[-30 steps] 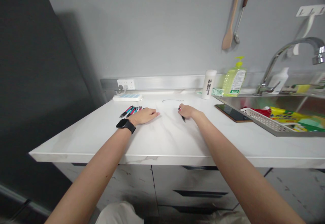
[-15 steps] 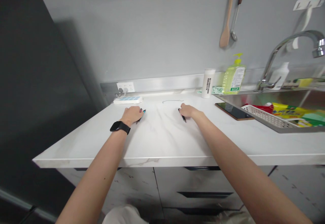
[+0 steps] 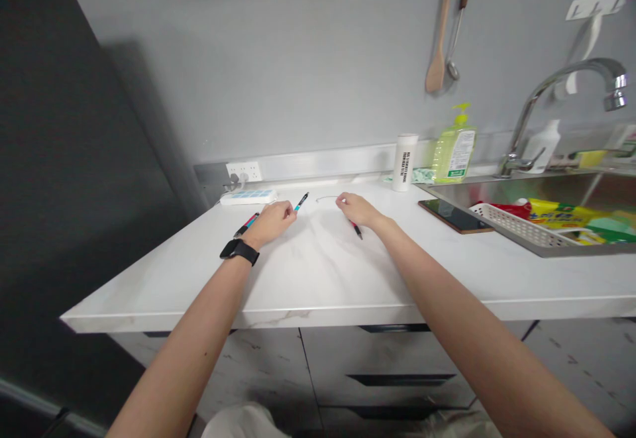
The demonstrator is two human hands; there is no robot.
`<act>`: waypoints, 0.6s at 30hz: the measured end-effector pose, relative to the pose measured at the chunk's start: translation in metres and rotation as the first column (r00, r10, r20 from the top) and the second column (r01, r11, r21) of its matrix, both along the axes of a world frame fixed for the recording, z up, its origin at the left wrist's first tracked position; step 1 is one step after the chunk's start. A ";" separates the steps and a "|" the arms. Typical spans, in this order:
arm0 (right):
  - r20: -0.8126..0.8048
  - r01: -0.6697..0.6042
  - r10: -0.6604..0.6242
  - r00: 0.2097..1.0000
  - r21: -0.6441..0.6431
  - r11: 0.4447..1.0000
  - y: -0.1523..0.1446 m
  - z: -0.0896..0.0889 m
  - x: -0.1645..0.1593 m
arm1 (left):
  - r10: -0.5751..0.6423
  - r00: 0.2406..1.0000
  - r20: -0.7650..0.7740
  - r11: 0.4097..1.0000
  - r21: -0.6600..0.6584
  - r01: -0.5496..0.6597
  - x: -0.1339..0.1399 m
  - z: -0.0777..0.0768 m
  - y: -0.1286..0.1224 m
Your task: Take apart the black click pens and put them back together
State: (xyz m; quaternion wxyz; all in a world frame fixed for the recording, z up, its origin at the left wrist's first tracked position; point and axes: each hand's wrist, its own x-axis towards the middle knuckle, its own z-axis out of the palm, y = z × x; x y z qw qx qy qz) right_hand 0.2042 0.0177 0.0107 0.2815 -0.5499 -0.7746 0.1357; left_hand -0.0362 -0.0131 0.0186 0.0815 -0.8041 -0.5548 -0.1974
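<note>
My left hand [image 3: 273, 221], a black watch on its wrist, is closed with thumb and fingers on a blue pen [image 3: 301, 202] with a black end, tilted up to the right. Just left of that hand lie pens [image 3: 247, 224] in black, pink and blue, partly hidden by it. Over the right end of a thin, curved cord [image 3: 325, 197], my right hand [image 3: 358, 209] has its fingers pressed together; whether they grip the cord is hidden. A red and black pen [image 3: 356, 229] shows below the right palm, its upper part covered.
A power strip [image 3: 248, 197] sits at the back left under a wall socket [image 3: 244, 171]. A white cup [image 3: 405, 162] and soap bottle [image 3: 454, 152] stand at the back right. A phone [image 3: 454, 216] lies beside the sink [image 3: 536, 246], which holds a white basket [image 3: 517, 224].
My left hand has moved slightly right and the blue pen now sticks out ahead of it; pens show at its left. My right hand has shifted forward and left onto the cord.
</note>
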 end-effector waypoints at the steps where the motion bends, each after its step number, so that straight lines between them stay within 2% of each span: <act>1: -0.076 -0.088 0.088 0.993 0.004 0.996 -0.003 0.001 -0.006 | -0.028 1.000 0.014 0.999 0.021 0.028 0.003 0.000 -0.001; 3: -0.239 -0.254 0.238 0.941 -0.039 0.966 -0.011 0.003 -0.018 | -0.077 0.997 0.011 0.996 0.046 0.076 0.008 -0.001 -0.002; 6: -0.421 -0.335 0.266 0.867 -0.098 0.937 -0.020 0.003 -0.035 | -0.144 0.989 -0.025 0.988 0.054 0.145 0.015 -0.002 -0.004; 10: -0.487 -0.402 0.286 0.825 -0.151 0.903 -0.021 0.000 -0.044 | -0.196 0.978 -0.077 0.977 0.069 0.201 0.023 -0.002 -0.008; 13: -0.506 -0.458 0.337 0.794 -0.134 0.879 -0.018 -0.002 -0.044 | -0.217 0.967 -0.137 0.970 0.079 0.229 0.027 -0.001 -0.011; 15: -0.538 -0.454 0.332 0.775 -0.108 0.884 -0.018 -0.001 -0.045 | -0.226 0.962 -0.152 0.967 0.081 0.240 0.027 -0.001 -0.011; 18: -0.627 -0.361 0.203 0.752 -0.135 0.923 -0.020 0.005 -0.045 | -0.235 0.957 -0.168 0.965 0.077 0.251 0.024 -0.003 -0.010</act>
